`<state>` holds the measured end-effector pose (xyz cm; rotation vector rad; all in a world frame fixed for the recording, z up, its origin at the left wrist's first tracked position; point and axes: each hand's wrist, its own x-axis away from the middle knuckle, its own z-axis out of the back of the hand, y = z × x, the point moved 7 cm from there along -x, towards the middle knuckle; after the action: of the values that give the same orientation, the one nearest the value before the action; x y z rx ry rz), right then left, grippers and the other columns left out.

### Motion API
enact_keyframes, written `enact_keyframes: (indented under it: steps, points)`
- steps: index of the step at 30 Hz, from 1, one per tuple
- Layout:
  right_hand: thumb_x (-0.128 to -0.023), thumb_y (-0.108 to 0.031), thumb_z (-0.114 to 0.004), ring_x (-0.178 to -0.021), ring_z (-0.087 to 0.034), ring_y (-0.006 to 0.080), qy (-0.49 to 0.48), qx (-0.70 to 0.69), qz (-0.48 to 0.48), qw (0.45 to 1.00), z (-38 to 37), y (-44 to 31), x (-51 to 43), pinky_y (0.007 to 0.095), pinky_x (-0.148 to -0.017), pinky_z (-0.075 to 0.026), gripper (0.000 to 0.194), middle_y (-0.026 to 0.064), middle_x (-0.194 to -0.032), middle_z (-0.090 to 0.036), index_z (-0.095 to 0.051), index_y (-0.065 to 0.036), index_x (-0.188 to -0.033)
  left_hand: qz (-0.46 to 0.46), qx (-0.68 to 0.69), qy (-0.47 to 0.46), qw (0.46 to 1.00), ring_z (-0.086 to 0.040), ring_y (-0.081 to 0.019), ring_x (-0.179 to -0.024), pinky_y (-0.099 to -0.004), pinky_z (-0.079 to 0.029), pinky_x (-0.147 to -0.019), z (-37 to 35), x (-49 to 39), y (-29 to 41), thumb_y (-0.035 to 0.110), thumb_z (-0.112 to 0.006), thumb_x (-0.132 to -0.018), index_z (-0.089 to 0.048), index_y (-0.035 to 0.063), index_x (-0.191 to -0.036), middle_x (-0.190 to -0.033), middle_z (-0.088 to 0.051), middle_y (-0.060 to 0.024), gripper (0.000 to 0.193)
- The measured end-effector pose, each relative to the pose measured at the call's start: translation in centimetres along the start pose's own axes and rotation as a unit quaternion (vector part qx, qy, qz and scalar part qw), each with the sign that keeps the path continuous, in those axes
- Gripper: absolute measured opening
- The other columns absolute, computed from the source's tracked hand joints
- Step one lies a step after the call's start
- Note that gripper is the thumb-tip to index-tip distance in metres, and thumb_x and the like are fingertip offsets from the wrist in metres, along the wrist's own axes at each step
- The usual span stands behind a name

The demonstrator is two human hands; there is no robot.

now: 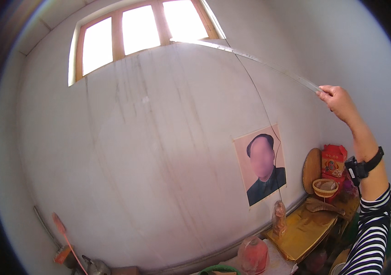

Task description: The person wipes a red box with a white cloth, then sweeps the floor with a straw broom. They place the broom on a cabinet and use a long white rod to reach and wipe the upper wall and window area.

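Note:
My right hand [335,100] is raised at the right, its fingers closed around one end of a long, thin, pale strip [267,64], clear or whitish. From there the strip runs up and leftward, its far end against or just before the lower frame of a wooden window [117,37]. Whether it touches the frame, I cannot tell. A dark cord [255,86] hangs from the window's right corner and passes behind the strip. My left hand is out of view. Before me stands a white wall [113,154] with dark vertical streaks below the window.
A portrait poster [266,189] hangs low on the wall. Beneath it, a gold-covered table [305,227] bears a wrapped statue [279,220], near a wicker basket [325,187] and red boxes [333,160]. A plastic-covered red object [253,255], a kettle [96,265], a broom [61,255] and a pink fly swatter [59,223] are lower down.

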<state>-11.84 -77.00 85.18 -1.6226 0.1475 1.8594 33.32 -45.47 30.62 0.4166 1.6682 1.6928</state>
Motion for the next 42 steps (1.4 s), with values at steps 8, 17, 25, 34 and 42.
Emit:
enact_keyframes:
  steps: [8,17,25,34,42]
  points:
    - [-0.089,-0.029,-0.062,-0.05,-0.042,0.0093,-0.05,-0.014,-0.066,0.996,2.5,0.5,-1.0,0.0271,-0.05,-0.038,0.036,0.0017,-0.058,-0.048,-0.065,0.001,-0.11,0.002,0.002,-0.019,1.0,-0.055,-0.0157,-0.085,-0.0288,-0.046,-0.075,-0.3,-1.2,-0.7,0.021,-0.057,-0.093,-0.056,0.0027,-0.116,-0.096,-0.061,-0.0069,0.029]
    - [-0.089,-0.03,-0.061,-0.08,-0.064,0.0277,0.022,0.07,0.005,0.997,2.4,-0.5,0.2,0.0337,-0.075,-0.049,0.039,0.0201,-0.09,-0.068,-0.064,0.004,-0.109,0.031,-0.022,-0.028,0.999,-0.053,-0.0137,-0.08,-0.0276,-0.044,-0.07,-1.5,-1.8,-0.4,0.021,-0.057,-0.094,-0.058,0.0034,-0.107,-0.09,-0.06,-0.0044,0.022]
    - [-0.088,-0.032,-0.061,-0.085,-0.066,0.0335,0.059,0.095,0.003,0.994,0.5,-0.3,1.5,0.0361,-0.077,-0.051,0.04,0.0222,-0.096,-0.067,-0.065,0.001,-0.111,0.043,-0.021,-0.017,0.999,-0.051,-0.0133,-0.079,-0.0278,-0.044,-0.07,-1.4,-1.2,0.7,0.021,-0.057,-0.094,-0.057,0.0046,-0.107,-0.091,-0.059,-0.0037,0.021]
    - [-0.089,-0.031,-0.059,-0.081,-0.065,0.0358,0.05,0.127,-0.019,0.99,-1.3,-0.5,2.8,0.0399,-0.074,-0.051,0.038,0.0241,-0.09,-0.066,-0.066,0.001,-0.109,0.037,-0.004,-0.031,0.999,-0.052,-0.013,-0.083,-0.0269,-0.043,-0.074,-1.2,-1.1,0.5,0.021,-0.057,-0.094,-0.057,0.0045,-0.112,-0.096,-0.06,-0.0037,0.024]
    - [-0.089,-0.032,-0.058,-0.078,-0.065,0.035,0.06,0.088,-0.045,0.993,-2.2,1.7,3.2,0.0389,-0.071,-0.05,0.04,0.0228,-0.086,-0.066,-0.065,0.002,-0.109,0.035,0.029,-0.017,0.999,-0.053,-0.0135,-0.083,-0.0268,-0.045,-0.073,-0.5,-0.1,1.9,0.02,-0.057,-0.094,-0.057,0.0034,-0.116,-0.096,-0.06,-0.0046,0.028]
